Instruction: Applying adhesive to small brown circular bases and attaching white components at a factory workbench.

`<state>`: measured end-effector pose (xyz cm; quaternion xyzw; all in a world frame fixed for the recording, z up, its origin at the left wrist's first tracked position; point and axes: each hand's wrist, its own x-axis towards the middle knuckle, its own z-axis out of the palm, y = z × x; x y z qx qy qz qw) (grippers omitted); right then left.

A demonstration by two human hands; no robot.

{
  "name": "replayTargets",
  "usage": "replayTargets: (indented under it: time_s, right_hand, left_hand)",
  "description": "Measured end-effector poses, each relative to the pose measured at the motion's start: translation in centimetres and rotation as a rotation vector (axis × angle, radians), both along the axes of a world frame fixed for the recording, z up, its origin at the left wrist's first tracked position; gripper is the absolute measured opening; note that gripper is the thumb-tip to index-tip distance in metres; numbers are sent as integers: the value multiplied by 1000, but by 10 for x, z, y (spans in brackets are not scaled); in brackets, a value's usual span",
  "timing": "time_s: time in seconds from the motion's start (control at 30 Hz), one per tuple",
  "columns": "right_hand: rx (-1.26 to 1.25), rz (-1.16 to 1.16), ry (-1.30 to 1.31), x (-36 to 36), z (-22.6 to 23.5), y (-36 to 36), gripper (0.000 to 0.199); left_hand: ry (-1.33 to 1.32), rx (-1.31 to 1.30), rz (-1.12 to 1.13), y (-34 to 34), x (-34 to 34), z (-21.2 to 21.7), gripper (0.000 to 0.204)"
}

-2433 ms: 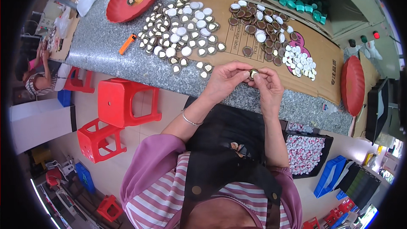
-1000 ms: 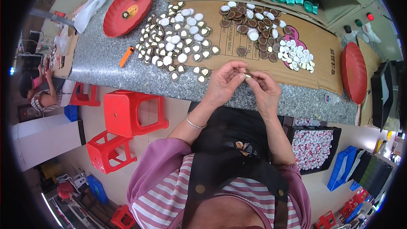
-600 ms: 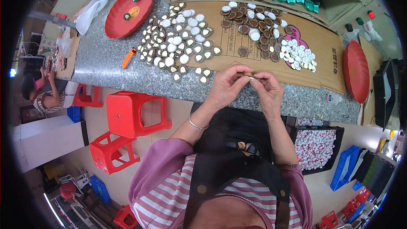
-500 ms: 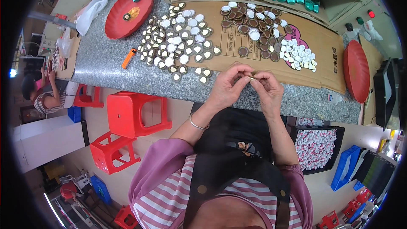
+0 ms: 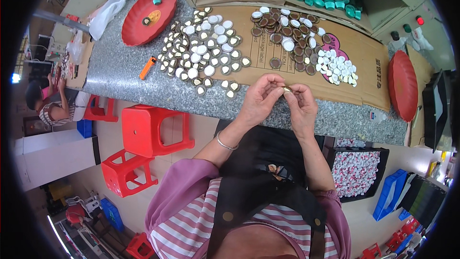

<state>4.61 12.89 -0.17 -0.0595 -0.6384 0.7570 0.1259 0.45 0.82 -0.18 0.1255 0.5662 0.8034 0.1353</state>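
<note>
One small brown-rimmed disc [image 5: 287, 88], partly pale

One hand-held disc [image 5: 287, 88], dozens of loose discs [image 5: 209, 70], two red dishes [image 5: 136, 17], one orange lighter [image 5: 148, 68], one bangle [image 5: 223, 143]

From my remote view, the clearest print is on the cardboard [image 5: 357, 95] lying on the grey surface [image 5: 115, 69]. Near its middle I make out dark Latin letters and digits, turned sideways within a thin ruled frame. Toward its right end stands a column of bold dark Chinese characters. Between the two, a pink patch [image 5: 330, 41] bears dark characters, partly covered and too small for me to read. A yellow emblem [image 5: 154, 16] marks the red dish [image 5: 139, 31]; its lettering is too small to tell.
</note>
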Motion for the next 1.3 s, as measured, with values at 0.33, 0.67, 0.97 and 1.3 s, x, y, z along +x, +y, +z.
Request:
replayTargets:
  time_s: [0.33,0.67,0.97,1.3]
  right_hand:
    - [88,-31,-60,0,-10,3,12]
    - [212,9,-27,5,-8,-1,11]
    - [261,9,5,4,-4,-4,13]
    - [58,91,-16,6,-5,0,13]
  left_hand:
    - [-12,14,-5,-6,3,-6,16]
    - [-17,83,70,-6,7,-9,8]
    - [9,49,58,-9,8,-1,9]
    - [69,122,18,-11,7,-4,10]
